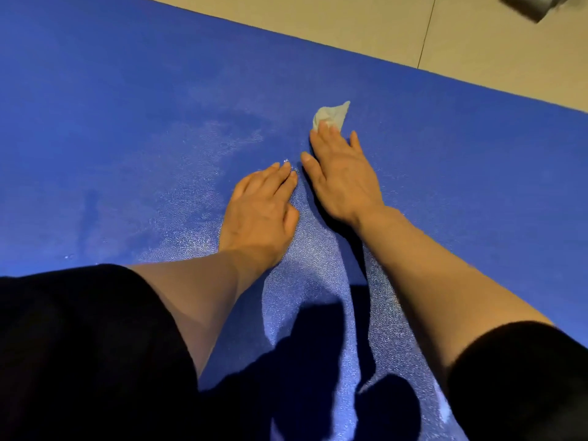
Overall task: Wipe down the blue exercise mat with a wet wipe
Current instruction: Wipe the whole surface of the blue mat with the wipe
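The blue exercise mat (127, 106) fills most of the view, with damp, shiny streaks across its middle and near part. My right hand (342, 176) lies flat with straight fingers and presses a crumpled white wet wipe (332, 114) onto the mat; the wipe sticks out beyond the fingertips. Just to its left, my left hand (259, 208) rests flat on the mat, fingers straight and together, holding nothing. Both forearms are bare below black sleeves.
Beige tiled floor (381, 27) runs along the mat's far edge at the upper right. A dark grey object (534, 4) sits on the floor in the top right corner, partly cut off. Shadows of my arms fall on the near mat.
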